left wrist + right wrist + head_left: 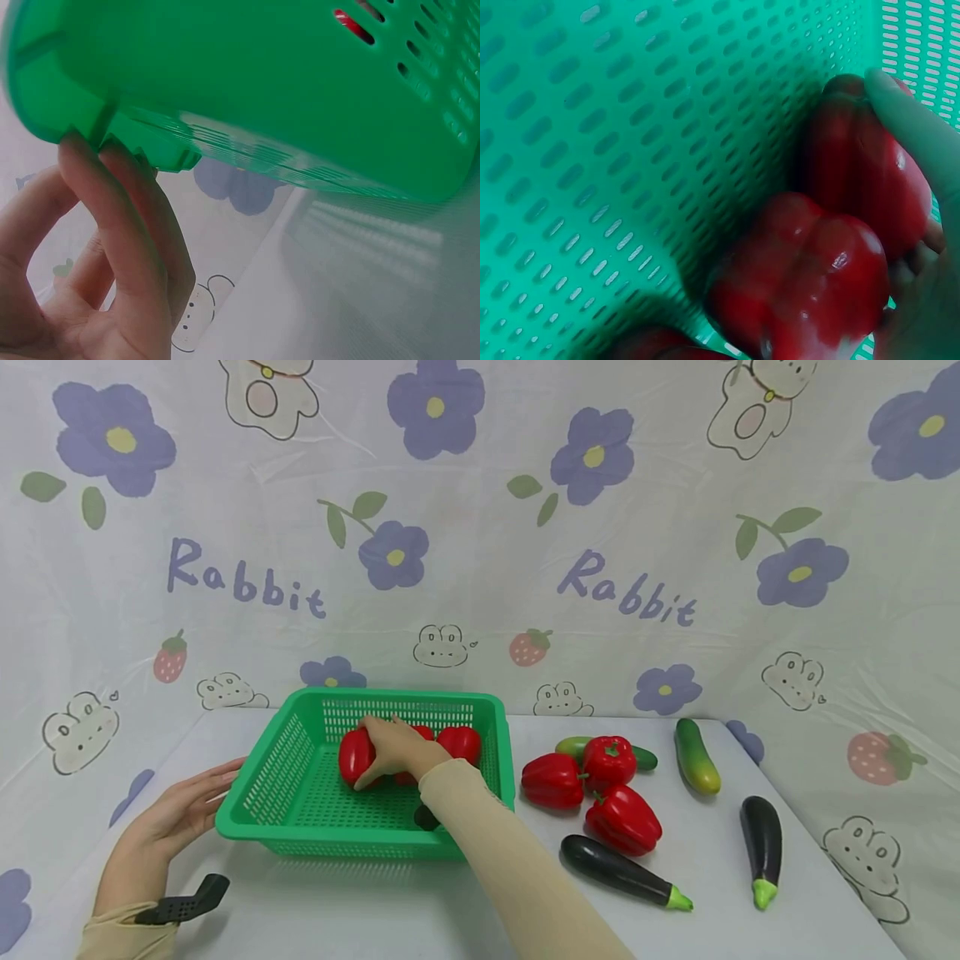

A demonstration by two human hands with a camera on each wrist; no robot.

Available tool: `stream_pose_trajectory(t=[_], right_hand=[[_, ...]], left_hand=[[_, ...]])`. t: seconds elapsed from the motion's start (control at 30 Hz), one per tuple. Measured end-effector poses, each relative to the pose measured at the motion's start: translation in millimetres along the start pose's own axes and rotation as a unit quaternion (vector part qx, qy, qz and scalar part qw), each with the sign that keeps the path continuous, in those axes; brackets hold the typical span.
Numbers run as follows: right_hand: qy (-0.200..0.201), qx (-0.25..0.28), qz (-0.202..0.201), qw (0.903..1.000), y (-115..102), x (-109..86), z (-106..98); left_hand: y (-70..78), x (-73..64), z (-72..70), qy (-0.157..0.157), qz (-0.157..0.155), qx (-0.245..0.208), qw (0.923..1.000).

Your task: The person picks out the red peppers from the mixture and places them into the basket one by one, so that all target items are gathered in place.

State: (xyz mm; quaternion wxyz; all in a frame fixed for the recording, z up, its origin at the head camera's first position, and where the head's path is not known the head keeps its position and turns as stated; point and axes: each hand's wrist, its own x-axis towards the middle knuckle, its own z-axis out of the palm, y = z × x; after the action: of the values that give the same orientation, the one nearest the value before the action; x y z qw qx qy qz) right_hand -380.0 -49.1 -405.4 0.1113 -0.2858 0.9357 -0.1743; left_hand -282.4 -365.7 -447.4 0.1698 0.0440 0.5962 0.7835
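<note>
A green plastic basket (337,837) with slotted walls stands on the white table. Inside it my right hand (397,750) grips a red bell pepper (355,758), thumb on one side and fingers on the other. A second red bell pepper (802,277) lies against the held one, and another bell pepper (460,742) sits at the basket's right. My left hand (183,806) is at the basket's left side; in the left wrist view its fingertips touch the underside of the rim (45,90), with the fingers slightly bent.
Right of the basket lie several red bell peppers (624,820), a cucumber (645,758) partly behind them, and an eggplant (615,865). Farther right are another cucumber (696,756) and another eggplant (762,843). A printed cloth (480,593) hangs behind the table.
</note>
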Motion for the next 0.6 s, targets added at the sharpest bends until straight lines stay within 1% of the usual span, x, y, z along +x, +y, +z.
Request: stream_pose_trajectory(t=[0.07,0.13,0.23,0.3,0.33,0.47,0.6], right_hand=[[-0.001,-0.003,0.001,1.0,-0.4,0.4,-0.2],[-0.001,-0.001,0.004,1.0,-0.8,0.5,-0.4],[-0.002,0.002,0.007,1.0,-0.8,0.8,0.0],[-0.002,0.004,0.008,1.0,-0.9,0.6,0.3],[-0.002,0.005,0.009,0.9999,-0.8,0.6,0.5],[-0.005,0.007,0.008,0.9999,-1.4,0.3,0.3],[-0.008,0.014,0.012,0.9998,-1.9,0.1,-0.2]], left_hand=[[0.6,0.0,0.4,0.009,-0.001,-0.003,1.0],[0.8,-0.1,0.5,0.008,0.0,-0.003,1.0],[1.7,-1.3,1.9,0.019,-0.006,-0.006,0.9998],[1.5,-1.6,2.1,0.019,-0.008,-0.007,0.9998],[1.7,-2.0,2.7,0.028,-0.012,-0.008,0.9995],[0.7,-1.2,1.4,0.045,-0.016,0.0,0.9989],[0.6,-0.4,0.5,0.046,-0.015,0.01,0.9988]])
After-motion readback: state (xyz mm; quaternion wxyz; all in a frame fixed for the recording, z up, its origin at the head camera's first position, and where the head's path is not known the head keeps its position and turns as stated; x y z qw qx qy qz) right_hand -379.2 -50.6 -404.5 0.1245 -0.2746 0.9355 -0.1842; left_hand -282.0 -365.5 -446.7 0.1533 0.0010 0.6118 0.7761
